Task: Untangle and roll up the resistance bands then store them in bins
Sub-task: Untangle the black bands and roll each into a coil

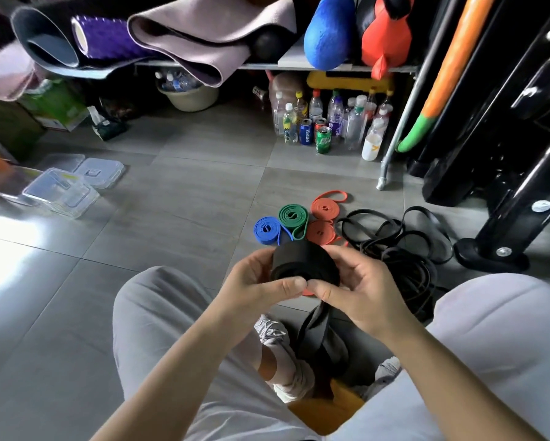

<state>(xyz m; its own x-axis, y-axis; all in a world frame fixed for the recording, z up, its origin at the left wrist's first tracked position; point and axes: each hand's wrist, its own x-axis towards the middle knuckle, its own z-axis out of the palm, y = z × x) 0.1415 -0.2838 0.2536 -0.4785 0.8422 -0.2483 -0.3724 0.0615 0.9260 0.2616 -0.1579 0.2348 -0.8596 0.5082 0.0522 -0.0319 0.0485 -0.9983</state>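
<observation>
Both hands, left hand [254,278] and right hand [359,288], grip a half-wound black band [302,262], fingers curled tight to keep the coil from springing loose above the floor [171,202].

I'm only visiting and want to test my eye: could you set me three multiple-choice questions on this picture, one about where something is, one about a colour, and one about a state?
1. Where are the clear bins?
A on the shelf; B on the floor at the left; C on the lap.

2. What colour is the wide band held up for rolling?
A black; B green; C yellow.

3. How do the thin bands at the right lie?
A neatly rolled; B inside a bin; C in a loose tangle.

Answers:
1 B, they stand on the grey tiles at the left.
2 A, the held roll and its hanging tail are black.
3 C, their loops cross in a heap.
</observation>
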